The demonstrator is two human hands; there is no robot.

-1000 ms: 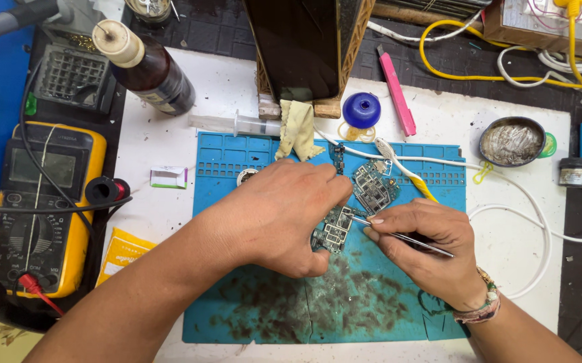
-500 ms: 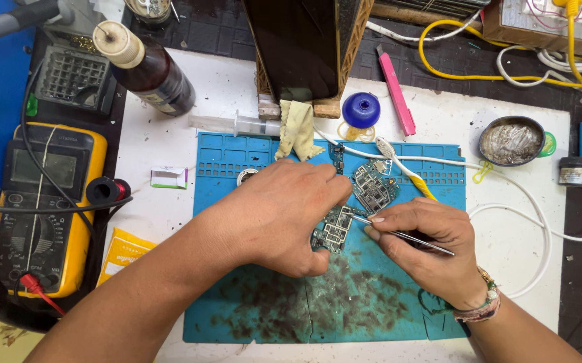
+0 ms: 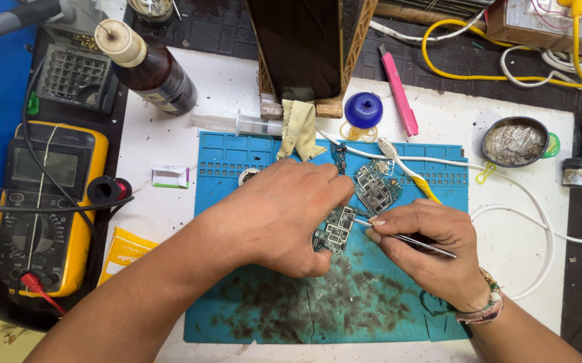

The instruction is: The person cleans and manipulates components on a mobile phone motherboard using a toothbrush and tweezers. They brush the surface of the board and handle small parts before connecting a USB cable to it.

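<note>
Item: my left hand (image 3: 284,215). Closed down over the near end of a small green circuit board (image 3: 334,232), pinning it flat on the blue work mat (image 3: 257,161) at the middle of the white tabletop (image 3: 163,134).

Item: my right hand (image 3: 432,252). Pinched narrow round slim metal tweezers (image 3: 405,238), tips resting on the board's upper edge, just beside my left fingers.

Step in hand, as I judge it: picking at or seating a tiny part on the board. The next move calls for a steady hold from the left and a very fine, light touch at the tweezer tips; the part itself is too small to make out.

Item: second circuit board (image 3: 375,185). Lies on the mat just beyond the first, untouched.

Containers:
- Round metal tin (image 3: 516,141), right of the mat, open, holding a dull grey-brown mass.
- Small dark jar (image 3: 579,173), right of the tin, contents not visible.
- Dark brown bottle (image 3: 146,67), upper left, lying tilted, pale cap on; liquid level cannot be told.
- Clear syringe (image 3: 237,124), above the mat's top edge; fill not discernible.
- Blue round spool (image 3: 363,109), beside a yellow cloth (image 3: 301,131).

Also present: yellow multimeter (image 3: 42,202) at far left with leads; white cable (image 3: 539,215) looping over the mat's right side.
</note>
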